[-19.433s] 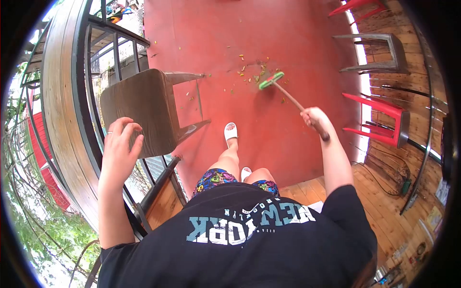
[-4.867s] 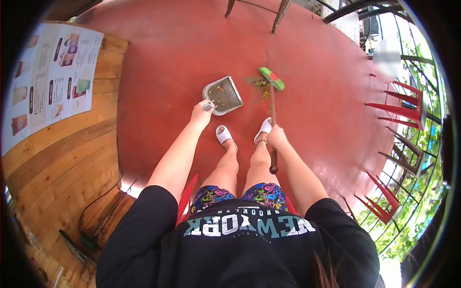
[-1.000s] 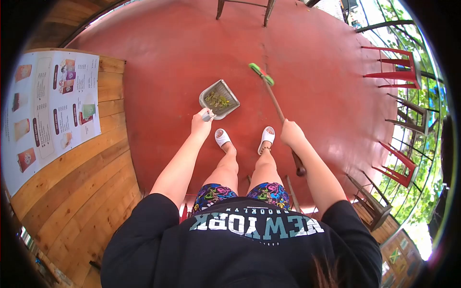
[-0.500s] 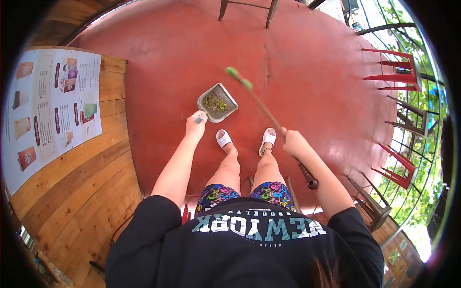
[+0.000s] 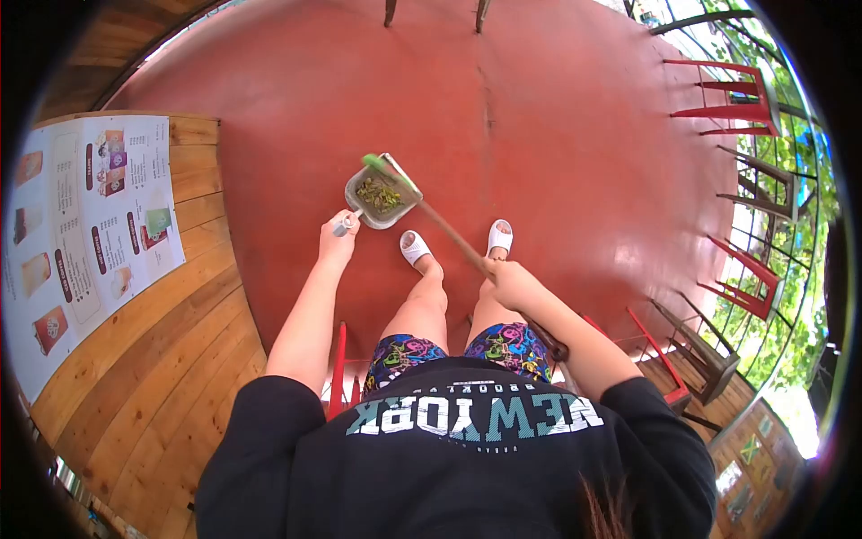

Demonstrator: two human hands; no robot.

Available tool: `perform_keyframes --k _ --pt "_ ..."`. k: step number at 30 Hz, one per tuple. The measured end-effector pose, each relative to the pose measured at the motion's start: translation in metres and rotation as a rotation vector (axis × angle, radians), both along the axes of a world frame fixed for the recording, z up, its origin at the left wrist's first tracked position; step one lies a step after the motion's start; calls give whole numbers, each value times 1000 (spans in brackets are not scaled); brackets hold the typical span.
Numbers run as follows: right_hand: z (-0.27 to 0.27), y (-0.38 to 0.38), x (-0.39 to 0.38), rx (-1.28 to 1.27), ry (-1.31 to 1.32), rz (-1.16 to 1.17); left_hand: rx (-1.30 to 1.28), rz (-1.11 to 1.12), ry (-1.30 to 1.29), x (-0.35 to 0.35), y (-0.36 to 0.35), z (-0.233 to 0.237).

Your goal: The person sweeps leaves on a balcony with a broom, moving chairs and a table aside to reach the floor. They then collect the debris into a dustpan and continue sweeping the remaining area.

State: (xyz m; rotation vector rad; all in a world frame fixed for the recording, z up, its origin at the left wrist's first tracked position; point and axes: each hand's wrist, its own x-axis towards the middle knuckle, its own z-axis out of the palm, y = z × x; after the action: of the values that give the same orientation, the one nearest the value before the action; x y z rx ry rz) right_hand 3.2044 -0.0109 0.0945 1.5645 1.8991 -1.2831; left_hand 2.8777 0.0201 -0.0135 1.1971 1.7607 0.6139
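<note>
My left hand point(image 5: 339, 235) is wrapped round the handle of a grey dustpan point(image 5: 356, 214), left of my feet. Dry green and yellow leaves point(image 5: 378, 195) lie inside its pan. In my right hand point(image 5: 514, 284) is a long brown broom handle point(image 5: 458, 242), the fingers closed around it. The broom slants up and left, its green head point(image 5: 375, 162) over the far edge of the dustpan; whether it touches cannot be told. The handle's lower end shows beneath my right forearm.
Red floor point(image 5: 575, 135) spreads around my white sandals point(image 5: 415, 247). At left stands a wooden counter point(image 5: 193, 229) with a menu poster point(image 5: 90, 216). Red stools point(image 5: 732, 99) and brown stools point(image 5: 763, 184) line the right side. Stool legs point(image 5: 480, 16) show at the top.
My right hand has moved left, bringing the broom head from right of the dustpan to over its far edge. The dustpan and my left hand appear slightly further left as the view shifts.
</note>
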Motion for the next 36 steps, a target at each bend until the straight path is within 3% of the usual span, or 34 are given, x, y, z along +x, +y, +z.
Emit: perform_keyframes --k 3,4,7,9,11,12,13,14,15,16,17,18,19,21,25,26,28,29,30,34,36 --pt "8 -31 51 92 -61 -290 79 -158 -21 -9 -5 12" --pt "20 -28 55 14 -235 -329 108 -211 -46 -12 -5 12" --pt "-37 -56 108 122 -404 -540 -108 -12 -681 -11 -8 4" --pt "-83 -55 134 -82 -509 -689 -83 -90 -599 -4 -10 2" --pt "-127 -56 136 -144 -475 -550 -20 -170 -491 2 -14 -7" --pt "-136 -55 128 -191 -447 -716 -132 20 -703 4 -16 -20" --pt "-123 -45 105 -226 -424 -885 -99 -7 -668 4 -16 -23" --pt "-100 -39 74 -140 -456 -434 -69 -34 -635 3 -17 -25" --pt "-104 -45 52 -132 -373 -614 -75 -2 -621 8 -18 -20" --pt "-94 -45 32 -219 -327 -559 -81 30 -608 12 -19 -15" --pt "-100 -59 14 -34 -292 -524 -91 41 -650 11 -20 -15" --pt "-42 -40 -16 -176 -181 -421 -99 51 -692 9 -23 -16" --pt "-44 -47 -23 -178 -119 -398 -104 61 -737 8 -25 -18" --pt "-42 -54 -19 -222 -111 -413 -112 61 -743 3 -30 -30" --pt "15 -45 15 -206 -59 -374 -54 30 -682 -10 -34 -32" --pt "18 -50 29 -76 -49 -377 -36 19 -598 -11 -36 -28" --pt "43 -31 39 -272 -162 -663 -6 -6 -424 -13 -41 -21" --pt "37 -25 49 -224 -241 -651 -20 6 -418 -16 -43 -19" --pt "-13 -40 79 68 -294 -473 -35 19 -414 -16 -45 -19" --pt "-78 6 91 -89 -462 -573 2 44 -414 -11 -44 -31" --pt "-83 8 53 -3 -441 -401 -17 23 -405 -10 -35 -35"
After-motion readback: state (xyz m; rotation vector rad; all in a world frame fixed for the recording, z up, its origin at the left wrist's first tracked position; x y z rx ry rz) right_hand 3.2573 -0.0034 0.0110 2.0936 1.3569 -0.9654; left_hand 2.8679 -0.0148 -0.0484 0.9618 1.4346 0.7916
